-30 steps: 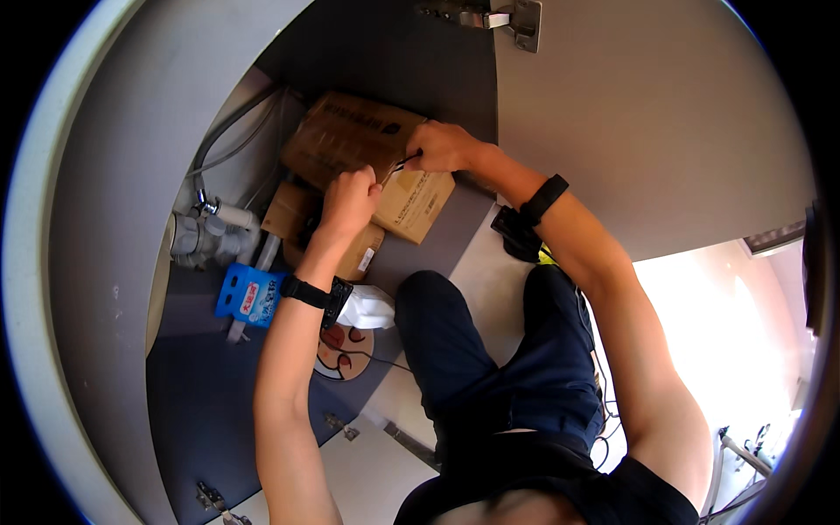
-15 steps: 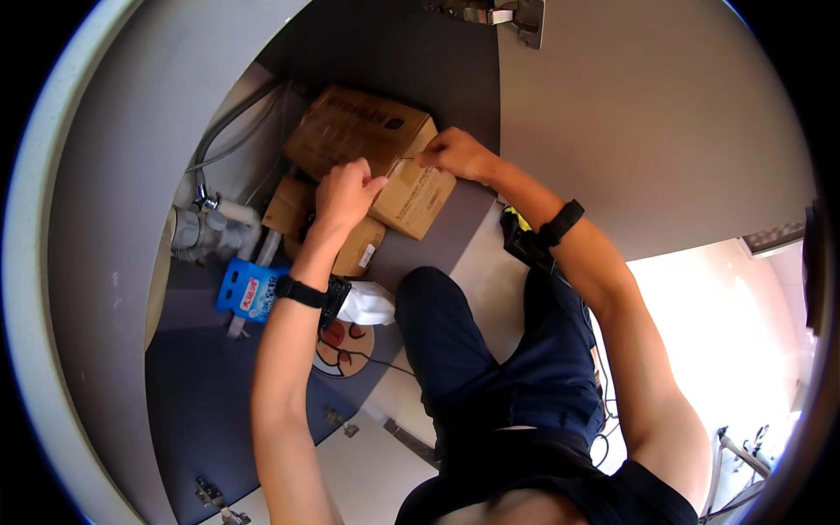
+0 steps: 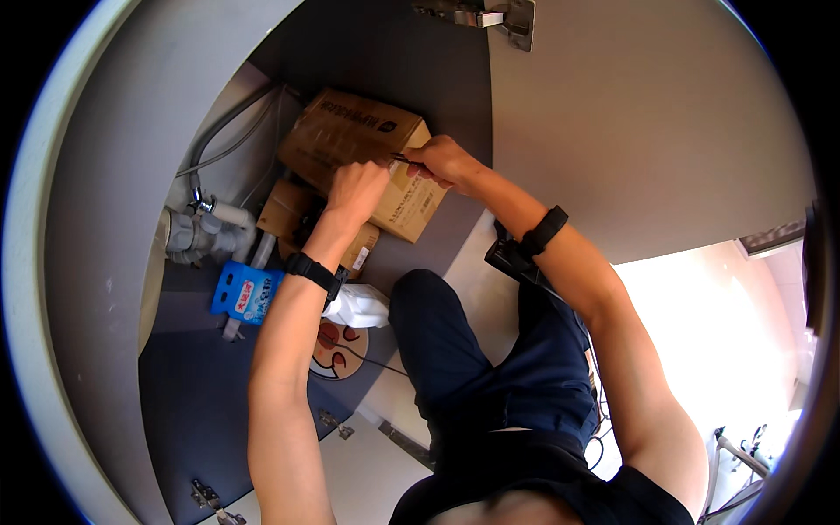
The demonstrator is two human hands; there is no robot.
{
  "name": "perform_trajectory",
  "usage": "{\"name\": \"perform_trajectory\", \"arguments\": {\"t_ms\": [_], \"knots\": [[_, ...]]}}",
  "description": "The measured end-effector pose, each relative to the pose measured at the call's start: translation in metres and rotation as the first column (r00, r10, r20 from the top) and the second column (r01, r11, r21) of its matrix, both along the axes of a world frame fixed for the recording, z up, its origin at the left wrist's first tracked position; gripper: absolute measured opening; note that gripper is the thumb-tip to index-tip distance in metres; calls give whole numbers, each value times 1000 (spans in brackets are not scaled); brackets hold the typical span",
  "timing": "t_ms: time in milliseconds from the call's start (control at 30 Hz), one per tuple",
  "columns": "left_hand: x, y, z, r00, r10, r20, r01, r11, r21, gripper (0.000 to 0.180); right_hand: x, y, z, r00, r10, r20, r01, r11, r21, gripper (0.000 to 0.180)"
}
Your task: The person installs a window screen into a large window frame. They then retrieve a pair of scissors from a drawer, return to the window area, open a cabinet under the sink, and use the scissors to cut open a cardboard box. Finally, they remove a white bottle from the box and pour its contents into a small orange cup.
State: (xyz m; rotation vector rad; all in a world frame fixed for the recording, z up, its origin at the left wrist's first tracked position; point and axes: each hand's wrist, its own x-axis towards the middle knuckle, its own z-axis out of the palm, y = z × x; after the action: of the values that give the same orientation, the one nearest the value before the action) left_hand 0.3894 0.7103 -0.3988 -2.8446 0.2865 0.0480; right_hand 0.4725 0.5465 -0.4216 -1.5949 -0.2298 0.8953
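Your right hand [image 3: 440,161] pinches a thin dark tool [image 3: 402,159], pointing left over an edge of the box [image 3: 354,131] toward your curled left hand [image 3: 357,189]. Whether that holds anything, I cannot tell.

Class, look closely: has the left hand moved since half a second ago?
Yes: the left hand has moved slightly rightward, farther from the grey drain pipe.

Large cardboard box [image 3: 350,131]: partly hidden by left hand [image 3: 357,189]; dark slim item [image 3: 402,159] near the box: too small to identify
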Motion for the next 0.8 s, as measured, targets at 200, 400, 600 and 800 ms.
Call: {"name": "perform_trajectory", "arguments": {"t_ms": [200, 400, 600, 800], "knots": [[-7, -1, -9, 987, 13, 159, -15, 1000, 12, 8, 6, 8, -2, 999, -9, -52, 10, 1000, 24, 30], [-6, 4, -16, 984, 46, 170, -28, 994, -110, 9, 12, 20, -5, 995, -58, -86, 63, 996, 59, 25], [-7, 6, -20, 984, 68, 165, -47, 990, -131, 9, 16, 22, -4, 990, -59, -128, 60, 998, 7, 23], [-6, 6, -21, 982, 76, 173, -48, 986, -157, 10, 16, 20, 2, 999, -18, -46, 18, 1000, -11, 22]]}}
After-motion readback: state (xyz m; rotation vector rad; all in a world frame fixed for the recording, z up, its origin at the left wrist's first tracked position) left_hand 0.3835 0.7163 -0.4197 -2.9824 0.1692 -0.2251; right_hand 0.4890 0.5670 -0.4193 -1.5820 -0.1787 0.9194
